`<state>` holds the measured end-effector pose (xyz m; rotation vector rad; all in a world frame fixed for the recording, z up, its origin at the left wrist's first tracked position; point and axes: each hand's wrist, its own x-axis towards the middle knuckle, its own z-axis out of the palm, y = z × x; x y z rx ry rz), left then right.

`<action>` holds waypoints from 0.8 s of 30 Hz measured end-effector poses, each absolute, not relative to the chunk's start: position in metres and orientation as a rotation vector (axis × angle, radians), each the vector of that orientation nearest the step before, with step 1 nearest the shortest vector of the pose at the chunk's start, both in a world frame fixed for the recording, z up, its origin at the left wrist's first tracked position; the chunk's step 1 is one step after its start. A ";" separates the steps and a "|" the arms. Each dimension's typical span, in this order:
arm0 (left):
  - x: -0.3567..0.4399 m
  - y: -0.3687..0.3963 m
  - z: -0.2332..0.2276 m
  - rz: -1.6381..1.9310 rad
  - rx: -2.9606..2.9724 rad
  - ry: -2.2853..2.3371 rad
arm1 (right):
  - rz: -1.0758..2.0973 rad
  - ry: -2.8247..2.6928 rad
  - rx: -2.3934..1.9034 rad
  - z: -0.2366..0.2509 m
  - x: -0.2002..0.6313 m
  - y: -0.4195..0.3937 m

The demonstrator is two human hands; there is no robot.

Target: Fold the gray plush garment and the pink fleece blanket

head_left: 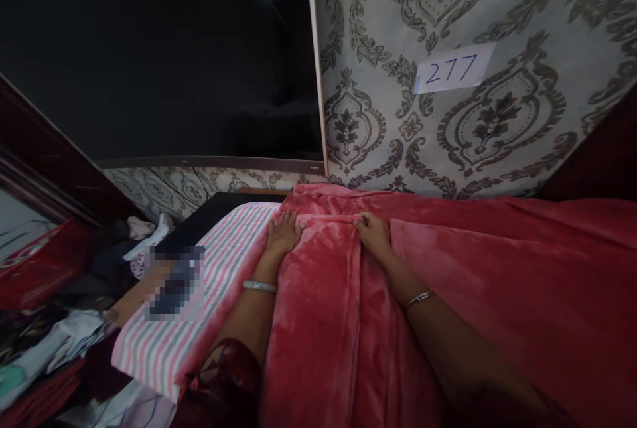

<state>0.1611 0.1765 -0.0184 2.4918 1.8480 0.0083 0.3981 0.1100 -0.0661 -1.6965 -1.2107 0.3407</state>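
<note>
Head view: red blanket point(448, 295) covers most of the bed, its far edge bunched against the patterned wall point(398, 116), its left edge leaving the striped sheet point(219, 269) bare. Its folded strip runs lengthwise away from the person toward the wall. Left hand point(283, 234) lies flat, fingers released, at the blanket's left edge. Right hand point(373, 235) presses flat on a fold, gripping nothing. Clothes point(44, 348) are heaped left of the blanket.
</note>
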 end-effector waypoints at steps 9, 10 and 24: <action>0.162 0.175 -0.018 -0.017 2.486 1.859 | 0.361 -1.226 -1.668 -0.067 0.397 0.112; 0.163 0.175 -0.018 -0.022 2.485 1.858 | 0.361 -1.229 -1.661 -0.067 0.397 0.112; 0.161 0.178 -0.018 0.020 2.478 1.843 | 0.331 -1.236 -1.781 -0.062 0.399 0.109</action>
